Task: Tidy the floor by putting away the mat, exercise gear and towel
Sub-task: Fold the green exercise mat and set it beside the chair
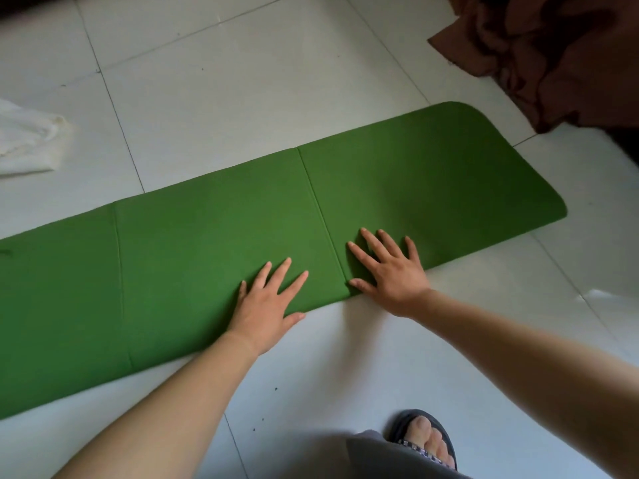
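A long green mat [207,243] lies flat on the white tiled floor, running from the lower left to a rounded end at the right. Two fold creases cross it. My left hand [266,304] presses flat on the mat's near edge, fingers spread, just left of the right-hand crease. My right hand [390,269] lies flat with spread fingers just right of that crease. A white towel [27,140] sits crumpled on the floor at the far left, apart from the mat.
A dark brown cloth [553,46] hangs or lies in folds at the top right, beyond the mat's rounded end. My foot in a dark sandal [428,440] stands on the tiles at the bottom, near the mat's front edge.
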